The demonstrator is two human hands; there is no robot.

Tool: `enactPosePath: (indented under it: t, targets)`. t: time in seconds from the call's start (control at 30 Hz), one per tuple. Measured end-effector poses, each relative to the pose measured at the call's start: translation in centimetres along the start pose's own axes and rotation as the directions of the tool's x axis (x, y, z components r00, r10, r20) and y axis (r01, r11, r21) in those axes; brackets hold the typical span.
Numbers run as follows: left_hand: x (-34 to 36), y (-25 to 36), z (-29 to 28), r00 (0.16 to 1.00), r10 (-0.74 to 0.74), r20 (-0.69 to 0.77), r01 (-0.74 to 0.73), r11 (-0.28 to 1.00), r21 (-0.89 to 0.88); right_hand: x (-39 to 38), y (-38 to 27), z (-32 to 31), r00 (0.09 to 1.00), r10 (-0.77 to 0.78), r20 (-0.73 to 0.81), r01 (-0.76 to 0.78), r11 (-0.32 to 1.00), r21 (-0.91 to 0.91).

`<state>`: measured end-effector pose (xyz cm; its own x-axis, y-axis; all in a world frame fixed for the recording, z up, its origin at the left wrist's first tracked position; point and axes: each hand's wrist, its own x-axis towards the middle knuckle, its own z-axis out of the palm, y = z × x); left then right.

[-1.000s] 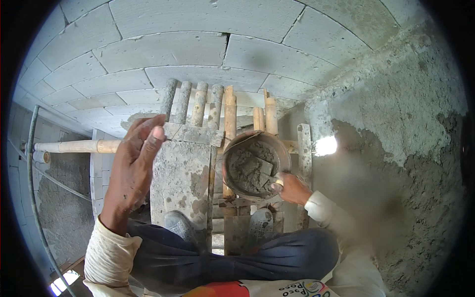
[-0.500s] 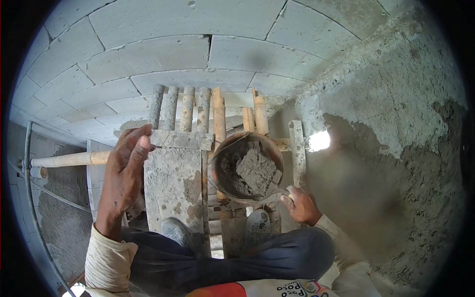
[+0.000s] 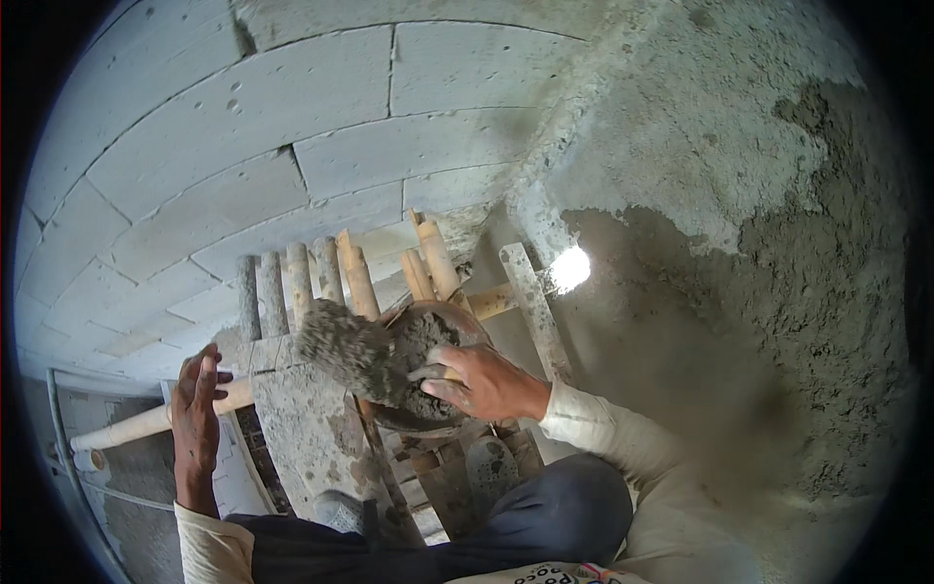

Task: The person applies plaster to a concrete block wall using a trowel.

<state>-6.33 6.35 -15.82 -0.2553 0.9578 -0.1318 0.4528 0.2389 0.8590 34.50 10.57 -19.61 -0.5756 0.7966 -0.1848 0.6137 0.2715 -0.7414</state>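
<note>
My right hand (image 3: 486, 382) is closed around the handle of a trowel (image 3: 453, 374) over the bucket. A thick heap of wet grey mortar (image 3: 348, 352) covers the blade, which is tilted and blurred by motion past the bucket's left rim. Below it, the round bucket (image 3: 475, 329) holds more mortar (image 3: 424, 336). My left hand (image 3: 197, 414) is raised at the left, beside the plank and in front of a bamboo pole. Its fingers point up, somewhat apart, and nothing shows in them.
A mortar-splashed plank (image 3: 306, 428) and several bamboo poles (image 3: 300, 273) form the platform under my feet. Ahead stands a pale block wall (image 3: 282, 92). To the right is a wall partly coated in wet plaster (image 3: 681, 321). A bamboo rail (image 3: 136, 425) and thin metal pipe (image 3: 60, 419) are at left.
My right hand has moved left over the bucket, lifting the trowel out with a load of mortar. My left hand has drawn back from the plank's end. The view has turned rightward.
</note>
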Motion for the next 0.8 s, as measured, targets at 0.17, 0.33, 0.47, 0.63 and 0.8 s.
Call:
enactPosePath:
  t: [0.17,0.33,0.47,0.63,0.8]
  targets:
    - [-0.5,-0.5,-0.9,0.995,-0.055,-0.081,0.058,0.998,0.032,2.4,7.7,-5.7,0.965,0.156,0.212,-0.256,0.746,0.614]
    - [-2.0,0.5,-1.7,0.992,-0.041,-0.123,0.047,0.998,0.052,-7.1,18.7,-10.4,0.565,0.481,-0.67,-0.36,0.875,0.324]
    - [-2.8,1.7,-1.7,0.989,-0.023,-0.149,0.032,0.998,0.06,-25.5,19.9,-5.2,0.572,0.463,-0.677,-0.658,0.752,-0.042]
    - [-1.5,3.6,0.1,0.998,0.012,-0.065,-0.01,1.0,0.027,-30.5,15.7,-2.6,0.543,0.597,-0.591,-0.692,0.716,0.088]
    - [-2.4,5.2,1.7,0.987,0.097,0.13,-0.087,0.993,-0.074,-18.9,6.9,-3.6,0.881,0.299,-0.367,-0.456,0.742,-0.491]
